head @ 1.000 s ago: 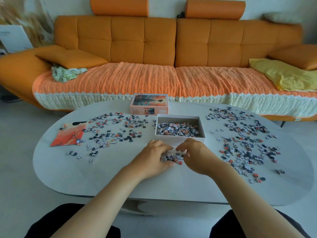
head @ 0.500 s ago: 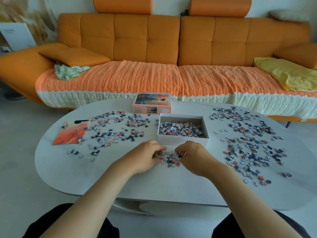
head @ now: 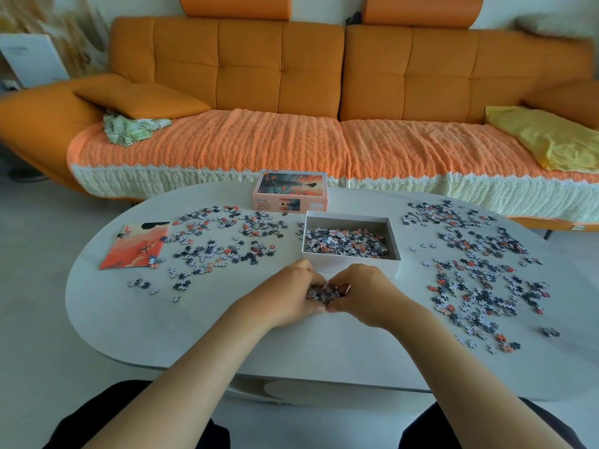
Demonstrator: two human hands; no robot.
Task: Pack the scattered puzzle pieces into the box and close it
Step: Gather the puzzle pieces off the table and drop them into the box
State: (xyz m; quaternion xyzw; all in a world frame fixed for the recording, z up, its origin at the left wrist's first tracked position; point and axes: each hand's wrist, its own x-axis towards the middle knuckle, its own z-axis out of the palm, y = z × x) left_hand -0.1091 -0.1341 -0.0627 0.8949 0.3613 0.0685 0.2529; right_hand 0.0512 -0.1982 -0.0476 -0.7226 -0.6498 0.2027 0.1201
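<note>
Head cam: I see the left hand (head: 291,293) and right hand (head: 366,294) cupped together, fingers curled round a clump of pieces (head: 321,293) held between them, just at 6 o'clock of the open box (head: 350,270). I can't tell if the clump is clear of the tabletop (head: 227,335). The box is mid-tabletop and part-filled. The lid (head: 290,192) lies picture-up just beside it at 11 o'clock. There's a left scatter (head: 223,241) at 9 o'clock and a denser right scatter (head: 479,270) at 3 o'clock. The reference print (head: 136,247) is at far 9 o'clock with a few pieces on its edge. An orange sofa (head: 278,76) is at 12.
</note>
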